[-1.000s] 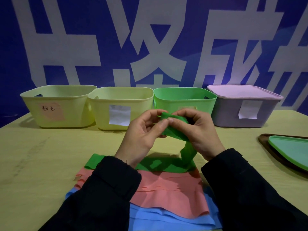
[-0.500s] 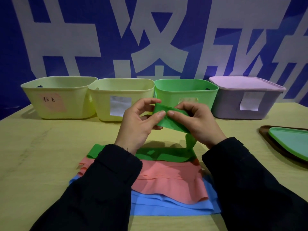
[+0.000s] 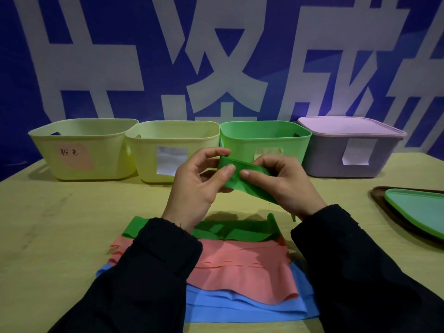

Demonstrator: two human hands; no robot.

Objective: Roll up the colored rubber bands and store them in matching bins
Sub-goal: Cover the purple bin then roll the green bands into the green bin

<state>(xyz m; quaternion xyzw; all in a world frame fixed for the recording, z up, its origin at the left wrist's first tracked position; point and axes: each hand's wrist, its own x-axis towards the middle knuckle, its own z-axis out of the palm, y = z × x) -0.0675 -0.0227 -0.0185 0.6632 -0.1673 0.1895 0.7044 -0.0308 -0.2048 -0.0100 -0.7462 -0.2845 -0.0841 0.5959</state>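
Both hands, left hand [image 3: 192, 186] and right hand [image 3: 283, 186], are pinching the thin, floppy, stretchy green rubber band [image 3: 242, 177] just in front of the green bin [image 3: 264, 140], gripping its rolled end, likely best for control.

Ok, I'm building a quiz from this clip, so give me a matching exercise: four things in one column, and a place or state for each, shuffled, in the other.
Things:
1. green band
2. purple bin
3. blue bands
4. leftmost yellow bin

Places or states:
A. bottom of the stack on the table
B. carries a pink handwritten label
C. pinched between left hand and right hand
D. lid on

Pairs: 1-C, 2-D, 3-A, 4-B
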